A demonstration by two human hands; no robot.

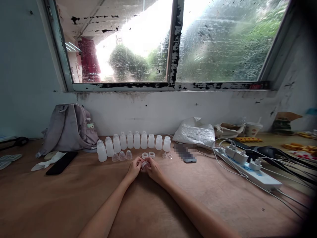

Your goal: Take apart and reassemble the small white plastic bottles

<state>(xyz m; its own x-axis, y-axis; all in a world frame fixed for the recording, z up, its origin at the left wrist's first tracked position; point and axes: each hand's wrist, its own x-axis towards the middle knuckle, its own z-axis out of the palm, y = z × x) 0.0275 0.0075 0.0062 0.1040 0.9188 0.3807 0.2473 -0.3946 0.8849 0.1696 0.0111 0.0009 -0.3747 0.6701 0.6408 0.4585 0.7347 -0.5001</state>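
My left hand [135,167] and my right hand [154,169] meet just above the table, fingers closed on a small pale bottle collar [144,165] between them. Fingers cover much of it, so its details are unclear. Just beyond, two white collar rings [152,154] lie side by side. A row of frosted baby bottles [137,140] stands behind; those on the left have clear domed caps, while the three at the right end are without caps. Three loose clear caps [122,156] stand left of my hands. Two thin rings [169,155] lie by the rightmost bottle [167,144].
A black phone [61,163] and white tissue [48,161] lie left, before a grey backpack [70,127]. Rightward are another phone [190,157], partly pixelated, a silver bag [195,132], and a power strip [257,175] with chargers and cables. A wall and window [119,62] rise behind the table [138,211].
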